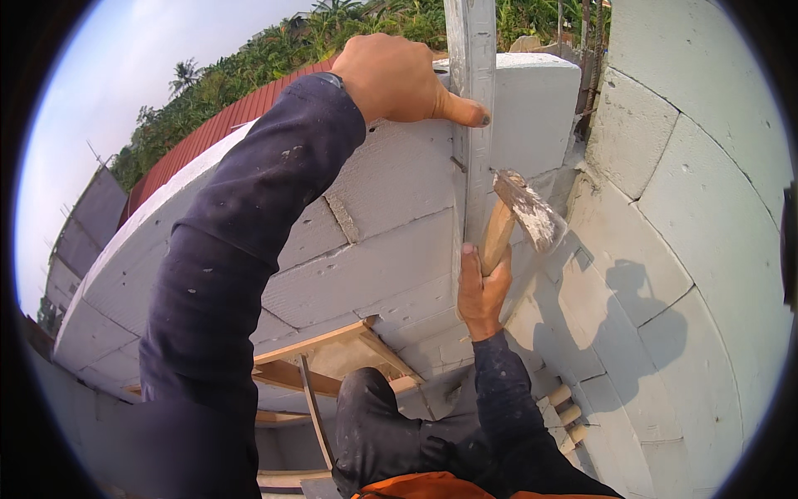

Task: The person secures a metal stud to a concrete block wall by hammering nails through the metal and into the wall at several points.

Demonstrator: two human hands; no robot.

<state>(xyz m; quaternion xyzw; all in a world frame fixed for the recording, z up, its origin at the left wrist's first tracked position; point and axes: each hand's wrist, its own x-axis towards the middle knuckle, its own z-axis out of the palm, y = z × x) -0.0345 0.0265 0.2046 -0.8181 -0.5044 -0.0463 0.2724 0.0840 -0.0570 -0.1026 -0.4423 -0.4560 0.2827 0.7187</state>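
Observation:
My left hand [399, 83] grips a pale, upright straight bar [471, 25] near the top of the grey block wall [366, 258], with its thumb across the bar's face. A nail [458, 165] sticks out at the bar's left side, below that thumb. My right hand [484, 291] is closed round the wooden handle of a hammer [528, 208], held lower against or close beside the bar. The hammer's scuffed metal head is tilted up toward the right, in front of the wall.
A second block wall [698, 249] meets this one on the right, with rusty rebar [587, 66] at the corner. Timber frames [316, 341] lie below, near my bent leg [366, 424]. A red corrugated roof [191, 150] and trees show beyond the wall.

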